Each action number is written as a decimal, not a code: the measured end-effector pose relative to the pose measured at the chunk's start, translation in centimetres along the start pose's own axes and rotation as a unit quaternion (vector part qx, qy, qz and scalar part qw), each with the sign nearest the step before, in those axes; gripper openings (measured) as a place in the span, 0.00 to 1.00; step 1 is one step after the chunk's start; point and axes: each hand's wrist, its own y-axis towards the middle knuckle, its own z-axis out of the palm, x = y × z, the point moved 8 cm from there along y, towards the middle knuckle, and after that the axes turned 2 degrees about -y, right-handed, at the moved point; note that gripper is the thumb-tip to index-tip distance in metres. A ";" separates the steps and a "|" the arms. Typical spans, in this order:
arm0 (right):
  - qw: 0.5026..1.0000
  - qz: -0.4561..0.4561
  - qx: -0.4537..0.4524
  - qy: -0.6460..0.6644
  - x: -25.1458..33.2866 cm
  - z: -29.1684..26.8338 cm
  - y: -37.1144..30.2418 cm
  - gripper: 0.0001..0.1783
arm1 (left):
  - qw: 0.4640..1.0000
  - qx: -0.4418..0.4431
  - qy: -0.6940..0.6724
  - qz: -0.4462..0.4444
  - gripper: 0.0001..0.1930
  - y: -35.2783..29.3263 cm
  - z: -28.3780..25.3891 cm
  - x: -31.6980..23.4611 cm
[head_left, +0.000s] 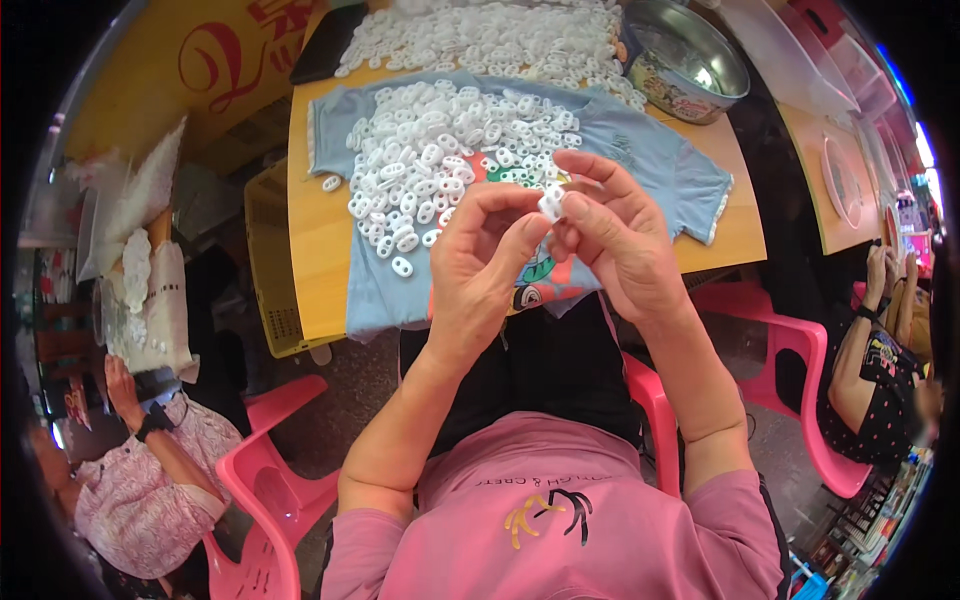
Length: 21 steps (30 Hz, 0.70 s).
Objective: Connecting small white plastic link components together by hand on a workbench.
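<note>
Both hands are raised in front of the chest, over the near part of a light blue shirt (665, 170) spread on the tabletop (318, 275). They meet fingertip to fingertip at a small white plastic piece (551, 204). The left hand (478, 262) pinches its left side, thumb below and curled fingers above, with only a narrow gap between them. The right hand (625, 230) has its thumb against the right side of the piece; its index finger is lifted and bent, and the other fingers curl in beneath. Whether one piece or two pressed together sits in the grip is too small to tell.

The held piece is just to the right of a heap of white pieces (430, 150), oval with two holes, lying on the shirt beyond and to the left of the hands. One loose piece (402, 267) lies on the shirt left of the left hand, and another (331, 183) lies on the bare wood beside the shirt. Farther back spreads a second heap (480, 45), between a dark flat object (328, 43) and a round metal tin (688, 62).
</note>
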 end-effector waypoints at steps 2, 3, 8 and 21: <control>0.999 0.012 0.009 0.031 0.2 0.7 -0.4 0.25 | 0.998 0.013 0.023 0.050 0.15 -0.3 0.3 -0.7; 0.999 0.036 0.027 0.031 -0.1 1.3 -0.6 0.26 | 0.993 0.028 0.070 0.086 0.20 -0.4 0.3 -0.8; 0.993 0.036 0.092 0.058 -0.7 3.3 -1.5 0.33 | 0.982 0.048 0.153 0.098 0.31 -1.4 0.7 -0.7; 0.974 0.006 0.178 0.140 -0.9 5.3 -2.3 0.46 | 0.986 0.089 0.051 0.128 0.22 -2.4 0.3 -1.7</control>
